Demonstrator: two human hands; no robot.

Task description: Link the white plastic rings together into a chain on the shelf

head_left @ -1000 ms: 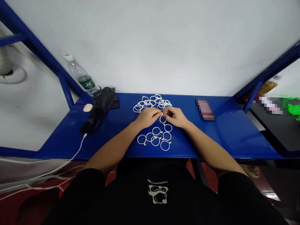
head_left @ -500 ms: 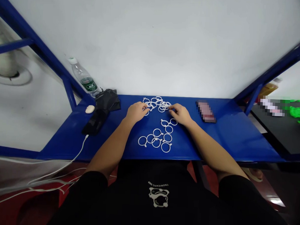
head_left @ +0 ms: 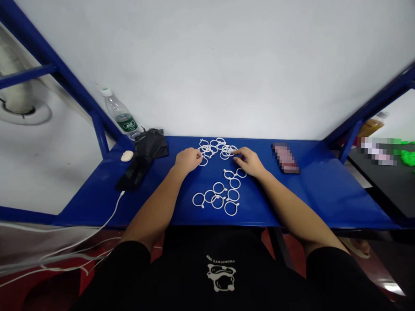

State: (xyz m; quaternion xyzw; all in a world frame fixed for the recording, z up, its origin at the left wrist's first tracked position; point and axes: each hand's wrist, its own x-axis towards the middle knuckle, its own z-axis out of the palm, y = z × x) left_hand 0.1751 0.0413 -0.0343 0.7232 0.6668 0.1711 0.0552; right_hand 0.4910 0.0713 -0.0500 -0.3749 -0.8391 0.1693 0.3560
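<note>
White plastic rings with small tabs lie in two groups on the blue tabletop (head_left: pixel 178 204). At the far side, near the wall, is a tangled pile of rings (head_left: pixel 227 150). My left hand (head_left: pixel 187 160) rests at the pile's left edge, thumb and fingers pinched together at the rim of one ring (head_left: pixel 207 162). On the pile's right, my right hand (head_left: pixel 250 162) has its fingers apart, the index fingertip touching the rings. Nearer to me, several more rings (head_left: pixel 231 214) are spread out, a few of them overlapping.
A plastic bottle (head_left: pixel 124 120), a crumpled black bag (head_left: pixel 152 143), a dark device with a white cable (head_left: pixel 129 175) and a small pale oval object (head_left: pixel 126 156) sit on the left. To the right lies a phone (head_left: pixel 286 158). Blue frame bars (head_left: pixel 100 132) rise at both sides.
The view has tipped slightly, so everything sits a little lower. My left thumb and fingers have drawn together. My right hand stays by the pile with its fingers spread slightly more.
</note>
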